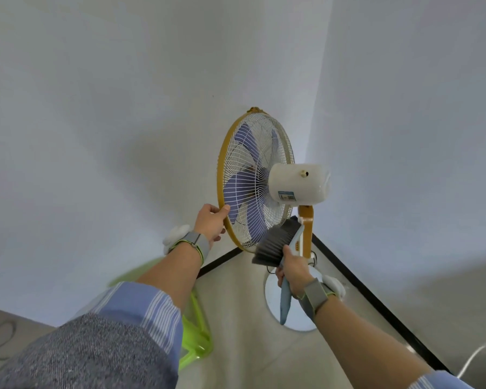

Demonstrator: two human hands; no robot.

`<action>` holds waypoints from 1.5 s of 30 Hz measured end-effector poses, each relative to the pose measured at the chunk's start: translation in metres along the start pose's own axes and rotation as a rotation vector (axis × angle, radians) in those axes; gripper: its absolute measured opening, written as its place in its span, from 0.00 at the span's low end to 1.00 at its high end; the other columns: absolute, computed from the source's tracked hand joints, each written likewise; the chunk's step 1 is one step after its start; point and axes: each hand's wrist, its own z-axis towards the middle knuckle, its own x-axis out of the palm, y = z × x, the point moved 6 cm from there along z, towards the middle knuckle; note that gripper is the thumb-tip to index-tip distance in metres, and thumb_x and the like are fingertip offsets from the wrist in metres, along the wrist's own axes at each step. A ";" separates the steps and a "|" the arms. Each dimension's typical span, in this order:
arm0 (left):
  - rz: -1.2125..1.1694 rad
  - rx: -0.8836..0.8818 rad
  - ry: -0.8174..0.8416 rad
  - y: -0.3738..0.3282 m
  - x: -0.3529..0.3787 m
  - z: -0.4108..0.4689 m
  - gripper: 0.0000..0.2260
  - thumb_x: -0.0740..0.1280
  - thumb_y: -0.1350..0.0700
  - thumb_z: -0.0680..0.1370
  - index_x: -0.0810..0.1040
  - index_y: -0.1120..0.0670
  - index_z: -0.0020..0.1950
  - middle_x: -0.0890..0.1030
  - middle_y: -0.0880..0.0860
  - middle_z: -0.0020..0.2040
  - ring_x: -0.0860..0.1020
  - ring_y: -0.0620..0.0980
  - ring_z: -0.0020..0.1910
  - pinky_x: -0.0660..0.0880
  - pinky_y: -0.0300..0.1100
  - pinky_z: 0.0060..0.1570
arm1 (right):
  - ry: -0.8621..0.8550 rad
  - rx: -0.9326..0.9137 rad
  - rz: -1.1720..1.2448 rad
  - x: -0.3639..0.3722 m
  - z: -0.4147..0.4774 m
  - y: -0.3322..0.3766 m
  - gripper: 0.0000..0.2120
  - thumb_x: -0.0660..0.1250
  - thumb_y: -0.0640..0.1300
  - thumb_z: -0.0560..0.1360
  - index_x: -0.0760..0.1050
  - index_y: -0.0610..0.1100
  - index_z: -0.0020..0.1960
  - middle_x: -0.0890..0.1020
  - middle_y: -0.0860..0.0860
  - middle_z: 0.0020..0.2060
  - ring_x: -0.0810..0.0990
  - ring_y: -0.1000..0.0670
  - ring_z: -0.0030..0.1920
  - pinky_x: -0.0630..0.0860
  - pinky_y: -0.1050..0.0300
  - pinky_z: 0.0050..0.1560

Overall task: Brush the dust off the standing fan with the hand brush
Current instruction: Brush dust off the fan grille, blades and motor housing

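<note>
So I've got the standing fan (257, 178) backed into the corner with its rear grille facing me, motor housing (299, 184) sticking out toward the right. My left hand (211, 222) is pinched onto the yellow rim (221, 175) at the lower left of the cage, thumb on the near side, fingers curled behind, basically just steadying it. My right hand (292, 269) is wrapped tight round the pale blue handle of the hand brush (277, 242), and the brush's long axis runs up and slightly right, from my grip toward the yellow stem (306, 231). The dark bristles point left, resting on or right next to the bottom edge of the rear grille (can't tell if they're actually pressing in). The grille lies up and left of my brush hand, so I'd guess the next stroke sweeps upward along the wires toward the housing, right hand doing the work since it's the closer one
</note>
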 end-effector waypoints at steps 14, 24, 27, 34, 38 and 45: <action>0.025 0.014 0.042 0.000 -0.003 0.000 0.13 0.63 0.46 0.80 0.71 0.54 0.57 0.79 0.56 0.52 0.79 0.57 0.52 0.77 0.51 0.53 | -0.040 -0.031 -0.154 -0.009 -0.003 -0.012 0.23 0.59 0.54 0.82 0.67 0.40 0.33 0.71 0.44 0.24 0.68 0.48 0.22 0.67 0.56 0.26; 0.057 0.024 0.213 -0.012 -0.016 0.010 0.13 0.67 0.47 0.78 0.74 0.57 0.52 0.80 0.55 0.46 0.77 0.54 0.43 0.77 0.49 0.48 | -0.107 -0.050 -0.260 0.017 -0.009 -0.028 0.22 0.61 0.56 0.79 0.68 0.42 0.33 0.73 0.46 0.26 0.71 0.49 0.25 0.70 0.56 0.31; 0.117 0.025 0.312 -0.017 -0.023 0.014 0.12 0.66 0.47 0.79 0.75 0.56 0.52 0.81 0.56 0.48 0.79 0.55 0.47 0.77 0.49 0.50 | -0.152 0.005 -0.280 0.006 -0.021 -0.040 0.23 0.60 0.52 0.81 0.67 0.41 0.32 0.72 0.45 0.25 0.70 0.48 0.24 0.69 0.56 0.30; 0.147 0.094 0.392 -0.032 -0.036 0.026 0.09 0.63 0.53 0.81 0.75 0.58 0.55 0.80 0.58 0.50 0.79 0.56 0.46 0.77 0.48 0.46 | -0.416 -0.367 -0.134 0.029 -0.056 -0.005 0.20 0.59 0.62 0.75 0.71 0.45 0.38 0.76 0.45 0.30 0.73 0.45 0.26 0.73 0.51 0.31; 0.023 0.112 0.395 -0.045 -0.048 0.031 0.11 0.60 0.53 0.81 0.76 0.59 0.54 0.78 0.58 0.49 0.76 0.56 0.44 0.76 0.47 0.44 | -0.538 -0.489 -0.179 0.056 -0.082 0.005 0.27 0.54 0.69 0.73 0.77 0.48 0.52 0.82 0.46 0.39 0.80 0.44 0.39 0.79 0.45 0.44; -0.053 0.037 0.520 -0.043 -0.053 0.030 0.28 0.46 0.38 0.82 0.72 0.57 0.65 0.77 0.56 0.57 0.76 0.58 0.57 0.75 0.52 0.56 | -0.553 -0.718 -0.588 0.090 -0.122 0.030 0.30 0.52 0.66 0.78 0.62 0.54 0.76 0.82 0.52 0.40 0.79 0.51 0.41 0.78 0.53 0.46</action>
